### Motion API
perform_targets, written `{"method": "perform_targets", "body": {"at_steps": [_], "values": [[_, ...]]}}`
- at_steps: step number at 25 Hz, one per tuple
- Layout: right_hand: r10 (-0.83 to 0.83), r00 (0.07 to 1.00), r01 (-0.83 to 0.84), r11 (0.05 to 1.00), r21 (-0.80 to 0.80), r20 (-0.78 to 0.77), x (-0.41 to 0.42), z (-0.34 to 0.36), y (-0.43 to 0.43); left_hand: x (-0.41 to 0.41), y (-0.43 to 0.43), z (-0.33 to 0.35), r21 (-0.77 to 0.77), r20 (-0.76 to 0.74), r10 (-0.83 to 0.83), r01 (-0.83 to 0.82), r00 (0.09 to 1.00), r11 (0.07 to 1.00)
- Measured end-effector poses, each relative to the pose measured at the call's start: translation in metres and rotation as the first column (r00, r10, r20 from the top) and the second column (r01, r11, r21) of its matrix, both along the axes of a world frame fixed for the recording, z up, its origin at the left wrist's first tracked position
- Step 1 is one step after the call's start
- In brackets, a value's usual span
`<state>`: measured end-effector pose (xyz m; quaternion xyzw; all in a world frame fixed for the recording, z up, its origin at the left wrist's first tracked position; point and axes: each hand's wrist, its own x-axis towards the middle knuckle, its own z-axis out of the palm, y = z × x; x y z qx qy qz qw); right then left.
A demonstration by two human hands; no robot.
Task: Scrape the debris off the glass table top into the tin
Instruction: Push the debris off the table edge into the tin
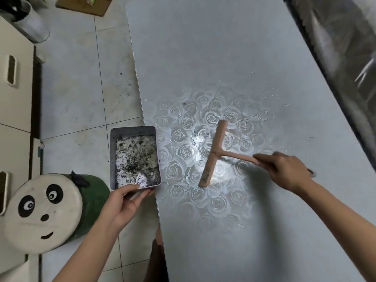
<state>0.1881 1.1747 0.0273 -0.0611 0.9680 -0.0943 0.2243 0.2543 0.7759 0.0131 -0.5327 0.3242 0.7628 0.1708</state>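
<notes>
Two hands: both gripping.
Left hand (126,202): fingers hold tin (133,131) by its near end, just beside glass table top (203,47) (left edge).
Right hand (284,169): curled round scraper (213,153) handle; blade on glass.
Debris (258,117): flecks beyond blade.

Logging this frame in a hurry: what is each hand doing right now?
Left hand: grips the near end of the tin.
Right hand: grips the handle of the scraper.

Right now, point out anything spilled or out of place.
Dark specks lie scattered on the floor left of the table, beyond the tin: likely debris that missed it. Droplets dot the glass past the scraper.
</notes>
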Motion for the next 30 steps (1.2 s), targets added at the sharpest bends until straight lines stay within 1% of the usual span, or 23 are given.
{"method": "perform_targets", "body": {"at_steps": [2,4,5,8,10,12,15,17,18,22,24,28,30], "values": [[-0.012,1.000,0.011,0.999,-0.053,-0.019,-0.009,0.008,0.013,0.000,0.005,0.002,-0.011,-0.014,-0.011,0.011,1.000,1.000],[-0.094,0.995,0.095,0.993,-0.069,0.013,-0.014,0.023,0.048,-0.003,0.010,0.005,-0.021,-0.029,-0.009,0.009,1.000,1.000],[-0.131,0.991,0.132,0.991,-0.031,0.039,-0.016,0.031,0.073,-0.006,0.013,0.007,-0.021,-0.037,-0.007,0.006,0.999,1.000],[-0.225,0.968,0.205,0.963,0.174,0.110,-0.018,0.049,0.151,-0.018,0.029,0.013,-0.011,-0.052,-0.008,0.007,0.999,1.000],[-0.270,0.953,0.236,0.946,0.222,0.140,-0.015,0.049,0.181,-0.026,0.037,0.014,-0.008,-0.058,0.000,0.000,0.998,1.000],[-0.255,0.960,0.223,0.947,0.229,0.118,-0.017,0.039,0.190,-0.037,0.045,0.012,-0.019,-0.080,0.003,-0.004,0.997,1.000],[-0.165,0.984,0.142,0.957,0.253,0.071,-0.041,0.028,0.190,-0.056,0.056,0.001,-0.029,-0.114,0.004,-0.008,0.993,1.000],[-0.136,0.984,0.102,0.961,0.259,0.116,-0.054,0.028,0.189,-0.067,0.060,-0.004,-0.033,-0.127,-0.007,0.002,0.992,0.999],[-0.147,0.979,0.108,0.961,0.254,0.141,-0.056,0.030,0.190,-0.072,0.064,-0.006,-0.035,-0.121,-0.015,0.010,0.992,0.999],[-0.247,0.960,0.232,0.966,0.117,0.133,-0.043,0.036,0.204,-0.086,0.082,-0.007,-0.020,-0.108,-0.010,0.008,0.994,1.000],[-0.373,0.922,0.368,0.927,0.068,0.104,-0.025,0.032,0.237,-0.093,0.094,-0.003,-0.011,-0.095,-0.021,0.020,0.995,1.000],[-0.510,0.859,0.500,0.855,0.134,0.044,0.032,0.019,0.304,-0.101,0.117,0.006,0.007,-0.074,-0.082,0.083,0.994,0.997],[-0.524,0.851,0.514,0.847,0.136,0.043,0.052,0.012,0.295,-0.104,0.126,0.008,0.014,-0.064,-0.114,0.115,0.991,0.993]]}}
